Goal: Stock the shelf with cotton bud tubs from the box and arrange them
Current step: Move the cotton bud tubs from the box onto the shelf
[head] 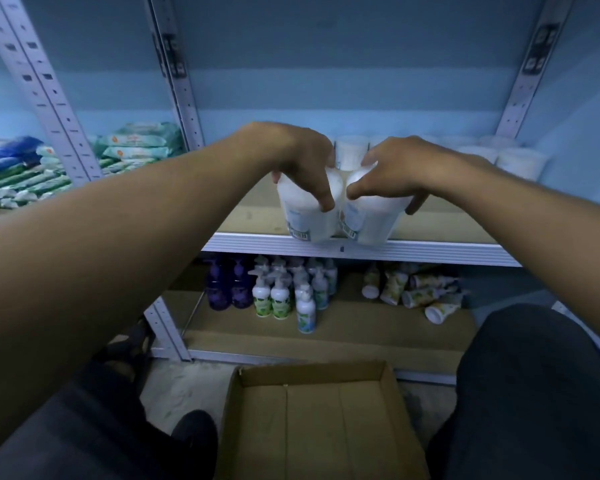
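Observation:
Two white cotton bud tubs stand side by side at the front edge of the shelf (430, 251). My left hand (298, 161) grips the left tub (305, 216) from above. My right hand (406, 171) grips the right tub (371, 220) the same way. The two tubs touch each other. Further back on the same shelf stand several more white tubs (520, 161), one (350, 152) right behind my hands. The open cardboard box (312, 420) lies on the floor between my legs, and I see nothing inside it.
Packs of wipes (136, 147) are stacked on the neighbouring shelf to the left. The lower shelf holds pump bottles (278, 296) and toppled tubes (416, 292). Metal uprights (184, 84) frame the shelf bay. My knees (534, 393) flank the box.

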The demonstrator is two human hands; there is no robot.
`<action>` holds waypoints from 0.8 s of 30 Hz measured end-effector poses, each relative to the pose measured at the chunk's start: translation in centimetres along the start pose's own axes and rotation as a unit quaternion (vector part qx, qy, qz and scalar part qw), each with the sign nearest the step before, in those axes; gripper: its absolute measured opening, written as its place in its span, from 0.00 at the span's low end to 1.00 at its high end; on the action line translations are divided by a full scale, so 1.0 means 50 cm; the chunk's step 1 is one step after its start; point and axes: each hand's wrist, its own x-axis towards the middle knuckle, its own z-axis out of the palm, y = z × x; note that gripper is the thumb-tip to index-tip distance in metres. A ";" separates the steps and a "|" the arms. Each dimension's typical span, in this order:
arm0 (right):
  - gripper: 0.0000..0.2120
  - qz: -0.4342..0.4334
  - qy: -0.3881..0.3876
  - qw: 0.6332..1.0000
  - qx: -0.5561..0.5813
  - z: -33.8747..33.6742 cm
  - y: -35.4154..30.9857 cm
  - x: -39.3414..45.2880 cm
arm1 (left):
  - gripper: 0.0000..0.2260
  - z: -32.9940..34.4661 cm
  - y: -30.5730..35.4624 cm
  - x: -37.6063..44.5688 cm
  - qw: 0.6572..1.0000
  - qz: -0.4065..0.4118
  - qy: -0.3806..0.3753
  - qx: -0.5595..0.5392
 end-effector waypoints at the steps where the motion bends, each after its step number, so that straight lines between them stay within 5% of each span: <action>1: 0.33 0.002 0.001 1.000 -0.001 -0.003 0.000 0.010 | 0.37 -0.007 0.001 0.007 1.000 0.004 0.002 -0.002; 4: 0.37 0.011 -0.002 1.000 -0.012 -0.007 -0.002 0.037 | 0.32 -0.019 0.005 0.032 1.000 0.009 0.014 0.006; 15: 0.36 0.036 -0.047 0.998 -0.011 0.033 0.026 0.131 | 0.40 0.014 -0.010 0.132 0.999 0.014 -0.018 -0.026; 24: 0.28 -0.007 -0.036 0.999 -0.034 0.052 0.036 0.159 | 0.33 0.041 -0.025 0.178 0.999 0.005 -0.041 -0.030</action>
